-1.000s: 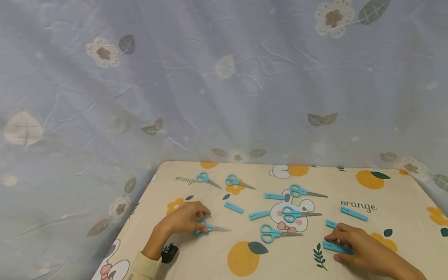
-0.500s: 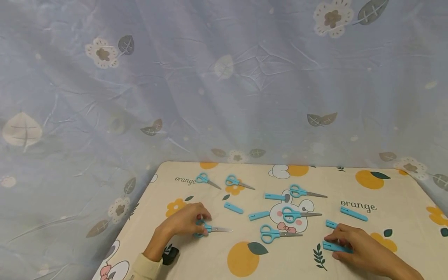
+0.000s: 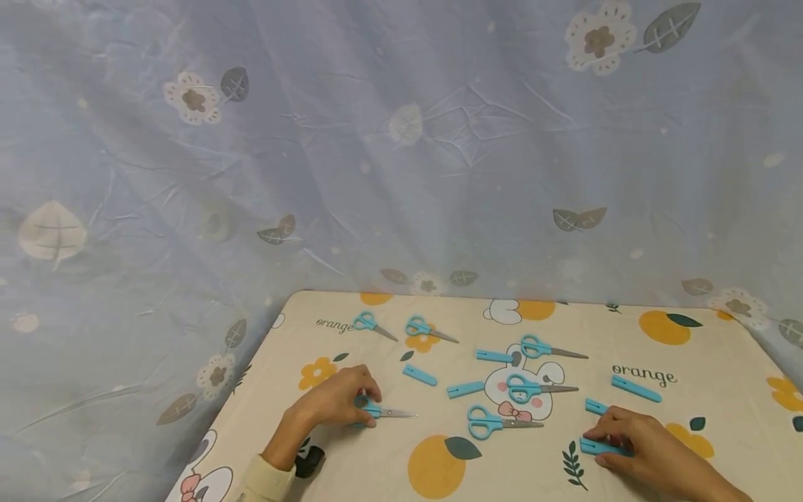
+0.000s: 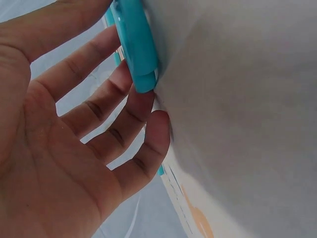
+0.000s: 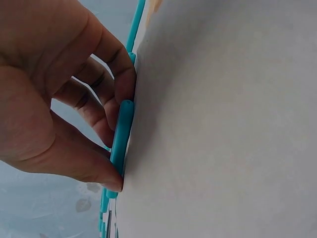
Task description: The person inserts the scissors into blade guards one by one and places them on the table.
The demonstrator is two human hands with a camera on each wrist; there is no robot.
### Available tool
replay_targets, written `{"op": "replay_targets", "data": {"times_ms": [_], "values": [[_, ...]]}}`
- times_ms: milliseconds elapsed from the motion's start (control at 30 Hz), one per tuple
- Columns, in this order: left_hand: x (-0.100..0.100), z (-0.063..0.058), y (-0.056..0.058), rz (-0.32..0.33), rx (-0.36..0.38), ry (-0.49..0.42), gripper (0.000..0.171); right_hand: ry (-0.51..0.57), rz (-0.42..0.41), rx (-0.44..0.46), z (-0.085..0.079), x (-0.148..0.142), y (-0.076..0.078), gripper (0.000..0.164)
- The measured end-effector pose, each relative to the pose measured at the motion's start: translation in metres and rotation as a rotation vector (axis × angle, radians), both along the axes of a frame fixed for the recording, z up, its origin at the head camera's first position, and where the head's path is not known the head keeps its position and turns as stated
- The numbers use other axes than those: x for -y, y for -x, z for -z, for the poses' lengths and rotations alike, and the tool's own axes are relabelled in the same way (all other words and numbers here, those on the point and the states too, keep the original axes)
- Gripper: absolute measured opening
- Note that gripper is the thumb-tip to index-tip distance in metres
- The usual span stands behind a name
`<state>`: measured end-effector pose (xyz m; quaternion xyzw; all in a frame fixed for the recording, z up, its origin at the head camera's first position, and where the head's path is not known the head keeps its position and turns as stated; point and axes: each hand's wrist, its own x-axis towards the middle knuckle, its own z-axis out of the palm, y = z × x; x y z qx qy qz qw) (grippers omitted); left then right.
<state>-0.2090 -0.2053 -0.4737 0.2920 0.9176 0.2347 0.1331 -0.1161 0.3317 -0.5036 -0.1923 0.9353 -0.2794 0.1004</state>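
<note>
At the left of the table in the head view, my left hand (image 3: 339, 399) holds a small pair of scissors (image 3: 395, 413) by its light-blue handles, thumb on the near side. Its bare, closed blades point right. The left wrist view shows the blue handle (image 4: 136, 44) between thumb and fingers, low over the cloth. On the right, my right hand (image 3: 652, 446) pinches a light-blue blade cap (image 3: 599, 447) lying along the cloth, slotted end facing left. In the right wrist view thumb and fingers sit along the cap (image 5: 122, 134). A second cap (image 3: 594, 405) is partly hidden behind this hand.
Several more blue-handled scissors (image 3: 483, 422) lie uncapped across the middle and back, blades to the right. Loose blue caps (image 3: 465, 390) lie among them, one (image 3: 636, 389) farther right. A printed cream cloth (image 3: 364, 467) covers the table; a grey-blue curtain (image 3: 401, 195) hangs behind.
The whole scene sits slightly lower in the head view now. Both hands keep nearly the same place and hold; the scissors and caps lie as before.
</note>
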Motion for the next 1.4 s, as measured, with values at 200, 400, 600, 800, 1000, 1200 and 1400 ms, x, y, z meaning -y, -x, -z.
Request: {"op": "replay_targets", "data": {"times_ms": [200, 400, 600, 800, 1000, 1200, 1400], "values": [[-0.0028, 0.0015, -0.0015, 0.008, -0.031, 0.009, 0.023, 0.021, -0.030, -0.052, 0.0024, -0.0006, -0.0011, 0.025], [-0.0027, 0.0002, -0.0024, 0.000, -0.036, 0.023, 0.024, -0.010, 0.023, 0.005, 0.0012, 0.0004, -0.0008, 0.027], [0.0008, -0.0005, -0.0035, -0.018, -0.057, 0.058, 0.030, -0.045, 0.029, 0.008, -0.0003, 0.0015, 0.0007, 0.029], [0.0006, 0.0004, -0.0040, -0.015, -0.082, 0.069, 0.028, -0.046, 0.017, 0.002, -0.0001, -0.0005, 0.0027, 0.026], [-0.0048, 0.0039, -0.0054, -0.020, -0.087, 0.067, 0.024, -0.018, 0.012, 0.051, 0.0004, -0.0029, 0.0019, 0.024], [-0.0075, 0.0049, -0.0078, -0.050, -0.090, 0.083, 0.027, -0.001, 0.034, 0.123, 0.0000, 0.0002, 0.0013, 0.028], [-0.0078, 0.0034, -0.0102, -0.089, -0.086, 0.085, 0.025, -0.036, 0.103, 0.177, -0.0030, 0.0068, 0.0012, 0.035]]}}
